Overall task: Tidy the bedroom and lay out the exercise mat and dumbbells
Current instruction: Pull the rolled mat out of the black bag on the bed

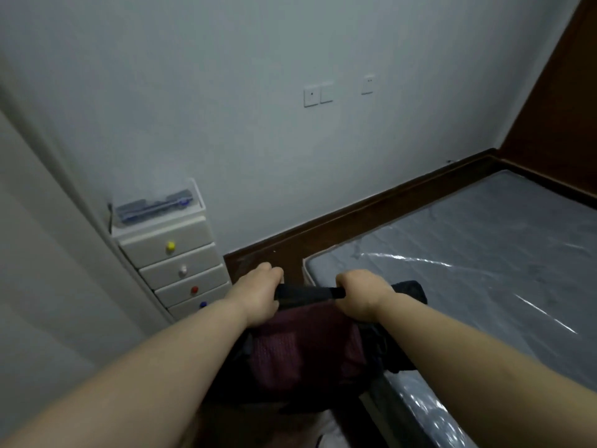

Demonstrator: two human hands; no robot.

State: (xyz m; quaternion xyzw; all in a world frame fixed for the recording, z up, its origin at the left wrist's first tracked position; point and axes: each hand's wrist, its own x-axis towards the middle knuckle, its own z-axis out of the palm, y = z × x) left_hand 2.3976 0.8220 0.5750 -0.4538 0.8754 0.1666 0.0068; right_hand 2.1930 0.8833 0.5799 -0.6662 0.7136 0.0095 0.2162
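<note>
Ok, both my hands are up front, low centre of view. Left hand [261,294] is clenched round the left end of a black strap [308,291], fingers curled over the top. Right hand [361,294] is gripping the same strap at its right end, knuckles up. Strap is pulled taut betw. the two fists, long axis running left-right, near level.

Hanging under it is the dark bag [307,347], maroon mesh-looking panel facing me, black fabric either side. Can't tell what's inside. Bag sits just off the near-left corner of the mattress [484,270], its right black edge lying over the mattress side.

Mattress is grey, wrapped in shiny plastic, filling the right side and running away far-right. Dark wood bed frame [371,208] borders it along the wall.

Left of my hands: small white drawer unit [174,253] against the wall, knobs yellow, white, red, blue top to bottom. A clear tray [158,202] w/ blurry blue-grey items sits on top. Wall switches [318,93] higher up, far centre.
</note>
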